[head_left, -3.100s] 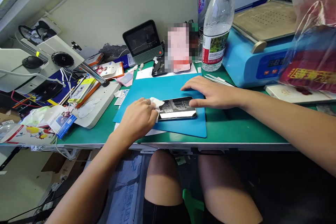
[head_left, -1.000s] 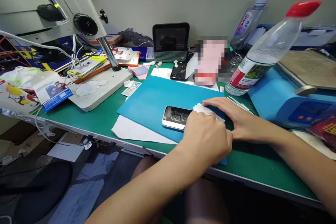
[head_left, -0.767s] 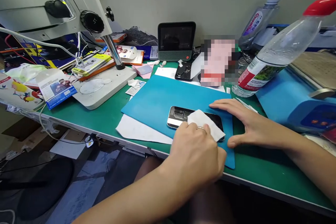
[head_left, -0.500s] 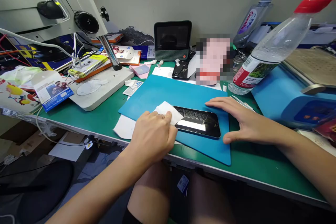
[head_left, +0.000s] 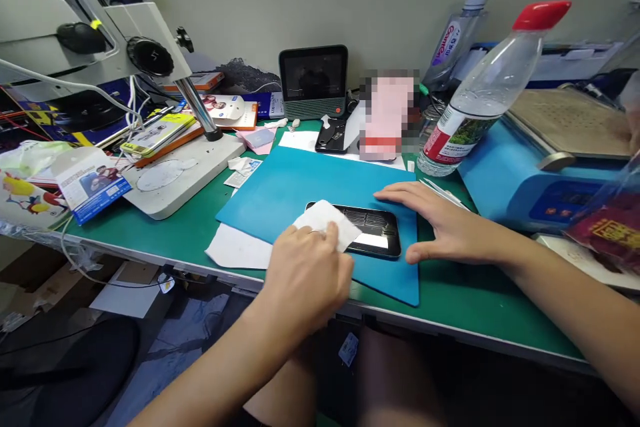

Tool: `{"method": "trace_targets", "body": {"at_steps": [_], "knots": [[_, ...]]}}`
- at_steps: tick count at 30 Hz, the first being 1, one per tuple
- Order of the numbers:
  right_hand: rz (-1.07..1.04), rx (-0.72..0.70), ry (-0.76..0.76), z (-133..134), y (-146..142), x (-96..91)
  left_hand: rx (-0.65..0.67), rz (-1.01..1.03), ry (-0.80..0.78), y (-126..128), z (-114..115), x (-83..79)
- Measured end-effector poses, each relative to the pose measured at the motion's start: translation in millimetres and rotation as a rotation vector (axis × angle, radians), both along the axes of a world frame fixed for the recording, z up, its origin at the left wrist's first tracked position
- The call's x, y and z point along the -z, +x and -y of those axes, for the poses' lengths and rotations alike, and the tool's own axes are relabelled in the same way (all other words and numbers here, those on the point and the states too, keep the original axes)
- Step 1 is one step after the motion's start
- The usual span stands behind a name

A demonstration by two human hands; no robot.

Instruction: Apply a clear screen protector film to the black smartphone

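A black, glossy, rectangular phone [head_left: 383, 223] is lying on a flat blue mat [head_left: 270, 180], its long axis running left to right; the left hand [head_left: 310, 273] is nearer, its curled fingers gripping a thin white square wipe [head_left: 320, 215] over the phone's left part; the right hand [head_left: 443, 227] is spreading wide, holding nothing, its thumb just beside the right end; one wipe, one mat and two clear plastic bottles [head_left: 460, 127] are showing.

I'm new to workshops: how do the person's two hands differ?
The left hand is closed on a white wipe; the right hand is spread open, holding nothing. The left hand is by the phone's left half, the right hand beyond its right end. Both are ungloved.
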State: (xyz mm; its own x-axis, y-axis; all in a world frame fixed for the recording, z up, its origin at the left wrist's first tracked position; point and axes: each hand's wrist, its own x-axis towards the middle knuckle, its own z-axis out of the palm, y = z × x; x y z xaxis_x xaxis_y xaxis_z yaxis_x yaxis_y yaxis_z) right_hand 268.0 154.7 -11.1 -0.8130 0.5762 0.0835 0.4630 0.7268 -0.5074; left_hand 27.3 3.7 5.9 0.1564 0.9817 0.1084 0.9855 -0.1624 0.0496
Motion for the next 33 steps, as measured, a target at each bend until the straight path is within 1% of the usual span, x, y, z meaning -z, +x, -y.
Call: {"method": "trace_targets", "body": {"at_steps": [2,4,7,9,11,14,18,20,24,28,31,33], "knots": [[0.011,0.009,-0.016,1.4,-0.5,-1.0,-0.058,-0.007,-0.074,-15.1,12.4,-1.5],[0.022,0.02,-0.032,2.5,-1.2,-1.5,-0.151,-0.008,-0.127,-27.9,17.9,-3.2],[0.021,0.026,-0.05,3.2,-2.2,-1.6,-0.242,-0.015,-0.165,-34.3,11.1,-5.9],[0.005,0.011,-0.054,3.1,-2.7,-1.2,-0.248,-0.042,-0.168,-28.0,-0.2,-7.6],[-0.021,-0.011,-0.054,2.3,-2.8,-0.4,-0.218,-0.069,-0.15,-15.0,-12.2,-8.8],[-0.051,-0.038,-0.041,0.6,-2.5,0.7,-0.104,-0.055,-0.087,10.8,-24.7,-8.0],[-0.048,-0.07,-0.004,-0.5,-2.0,0.4,0.114,0.034,0.008,37.8,-29.3,-2.2],[-0.042,-0.082,0.018,-0.1,-2.4,-0.7,0.157,0.064,0.051,42.8,-29.4,0.8],[-0.023,-0.082,0.029,0.4,-3.5,-2.2,0.204,0.09,0.061,36.2,-28.4,2.4],[-0.036,-0.071,0.006,-1.1,-3.6,-0.6,0.268,0.053,-0.006,14.1,-21.4,-3.9],[-0.049,-0.062,-0.016,-1.3,-3.4,0.6,0.217,0.014,-0.063,-4.5,-15.5,-10.4],[-0.053,-0.061,-0.024,-0.6,-3.7,0.6,0.206,0.024,-0.088,-11.1,-15.1,-14.2]]}}
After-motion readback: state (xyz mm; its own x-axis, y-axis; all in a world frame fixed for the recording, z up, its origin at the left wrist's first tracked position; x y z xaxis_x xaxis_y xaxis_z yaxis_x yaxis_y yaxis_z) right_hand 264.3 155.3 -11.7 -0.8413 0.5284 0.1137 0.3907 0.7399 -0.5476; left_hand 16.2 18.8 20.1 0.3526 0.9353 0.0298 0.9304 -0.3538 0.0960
